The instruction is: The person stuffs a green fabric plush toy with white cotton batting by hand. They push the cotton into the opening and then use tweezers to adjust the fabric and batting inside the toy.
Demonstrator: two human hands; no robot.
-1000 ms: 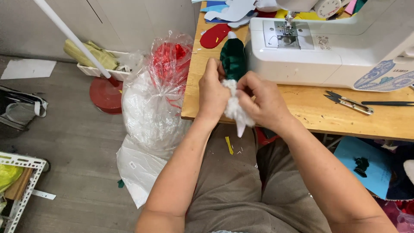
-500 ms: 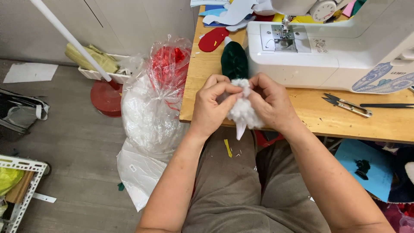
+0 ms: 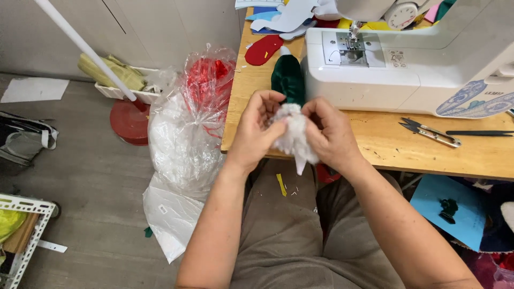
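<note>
We see the left hand (image 3: 256, 134) and the right hand (image 3: 331, 135) closed together around a soft white tuft of stuffing fibre (image 3: 293, 136), pinched between the fingers of both hands. The tuft is held above the front edge of the light wooden table (image 3: 385, 147), over the lap. Its long axis goes nearly vertical in the view: the round thick end is up between the thumbs, and the thin pointed tail hangs down toward the person. Just behind the hands lies a dark green velvet fabric piece (image 3: 288, 79), its length pointing away from us, beside the white sewing machine (image 3: 407, 59). A clear plastic bag of white filling (image 3: 184, 144) stands left of the table, and small metal thread snips (image 3: 431, 132) lie to the right.
</note>
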